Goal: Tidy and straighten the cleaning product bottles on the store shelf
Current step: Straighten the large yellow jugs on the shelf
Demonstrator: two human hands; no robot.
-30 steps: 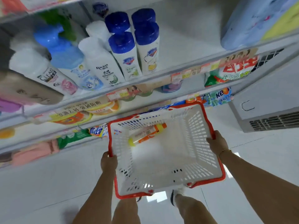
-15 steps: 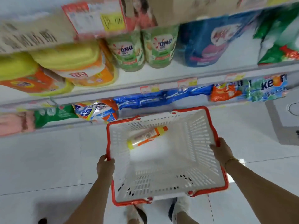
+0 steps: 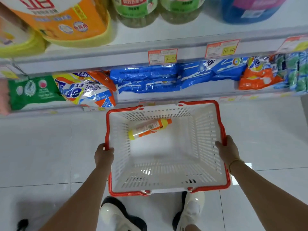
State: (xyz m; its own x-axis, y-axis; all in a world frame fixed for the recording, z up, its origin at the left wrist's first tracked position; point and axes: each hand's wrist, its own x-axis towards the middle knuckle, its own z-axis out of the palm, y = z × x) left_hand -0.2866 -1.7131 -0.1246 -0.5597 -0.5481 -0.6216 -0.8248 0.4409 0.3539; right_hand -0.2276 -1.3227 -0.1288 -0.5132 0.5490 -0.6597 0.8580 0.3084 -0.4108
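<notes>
The left hand (image 3: 104, 154) curls tight round the glossy red rim on the left side of the slatted white plastic basket (image 3: 205, 130). Inside it, toward the far left corner, a slim cylindrical orange-and-white bottle (image 3: 149, 129) lies on its side. The right hand (image 3: 228, 150) clamps the basket's right rim, and beyond the basket the shelf (image 3: 100, 59) carries crinkled soft bags (image 3: 146, 80) below squat plastic jugs (image 3: 66, 19).
</notes>
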